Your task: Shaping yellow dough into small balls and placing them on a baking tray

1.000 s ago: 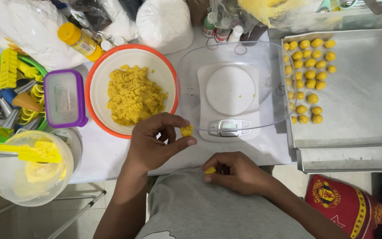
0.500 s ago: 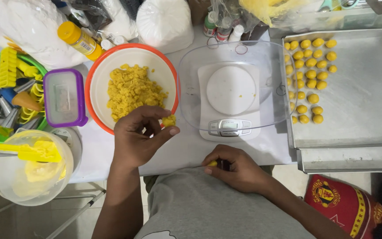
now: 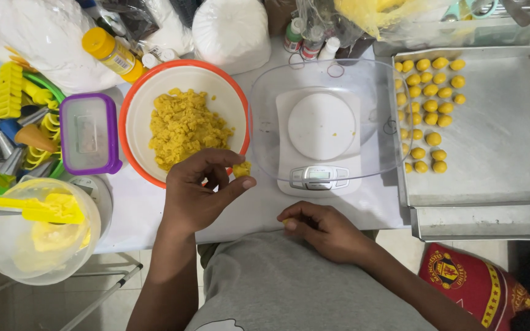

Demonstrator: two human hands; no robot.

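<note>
My left hand (image 3: 200, 190) pinches a small lump of yellow dough (image 3: 241, 169) between thumb and fingertips, at the near rim of an orange-rimmed white bowl (image 3: 142, 107) that holds crumbly yellow dough (image 3: 183, 125). My right hand (image 3: 323, 230) rests at the table's near edge, fingers curled on a tiny yellow dough bit (image 3: 286, 222). Beyond it a white kitchen scale (image 3: 320, 144) sits with a clear bowl (image 3: 363, 76) on it. To the right, a metal tray (image 3: 498, 129) carries several small yellow dough balls (image 3: 430, 104) along its left side.
A purple-lidded clear box (image 3: 88, 133) lies left of the bowl. A green basket of tools (image 3: 7, 122) is at far left. A clear tub with a yellow spatula (image 3: 35, 211) sits near left. White bags, a yellow-capped bottle (image 3: 110, 54) and small bottles line the back.
My left hand moved from near the scale back to the bowl's rim and now holds a dough lump there. My right hand has stayed at the table edge.
</note>
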